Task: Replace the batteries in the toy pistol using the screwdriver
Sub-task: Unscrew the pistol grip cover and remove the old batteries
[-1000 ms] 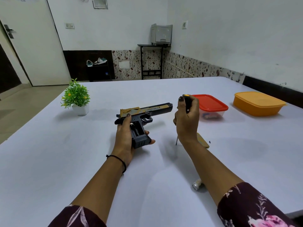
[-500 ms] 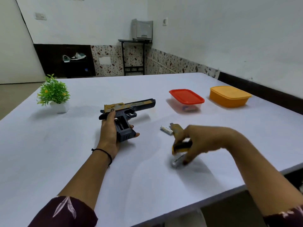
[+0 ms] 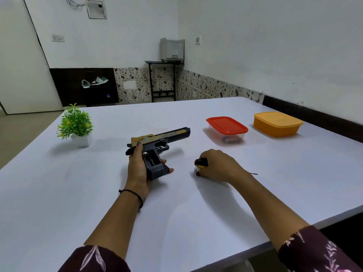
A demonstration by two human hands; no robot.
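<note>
Left hand (image 3: pixel 137 169): wrapped round the grip of the pistol (image 3: pixel 165 137), thumb up by the rear of the slide, fingertips showing past the grip's right side.
Right hand (image 3: pixel 218 165): knuckles up, low on the table, fingers curled round the screwdriver (image 3: pixel 202 162). The black-and-yellow handle pokes out left of the fist and the thin shaft sticks out to the right past the wrist.
Battery (image 3: pixel 196 169): a small silver end under the right fingertips, just below the handle. I cannot tell whether it is pinched or only touched.
Pistol: black with a gold slide, near the table's middle, barrel pointing right and slightly far. The side of the grip is open.
Table (image 3: pixel 98 193): broad, white and matte, with its near-right edge in view.
Room: white walls and speckled tile skirting, with a door (image 3: pixel 21 65) at far left. A printer (image 3: pixel 172 49) sits on a black stand in the far corner, and shoes (image 3: pixel 95 81) on a dark shelf.
Around: plant (image 3: pixel 75 124) in a white pot, left of the pistol. Red-lidded box (image 3: pixel 226 127) and orange box (image 3: pixel 277 123) stand far right, apart from each other.
In the way: the right fist hides most of the screwdriver and battery, and the left palm covers the grip's back.
</note>
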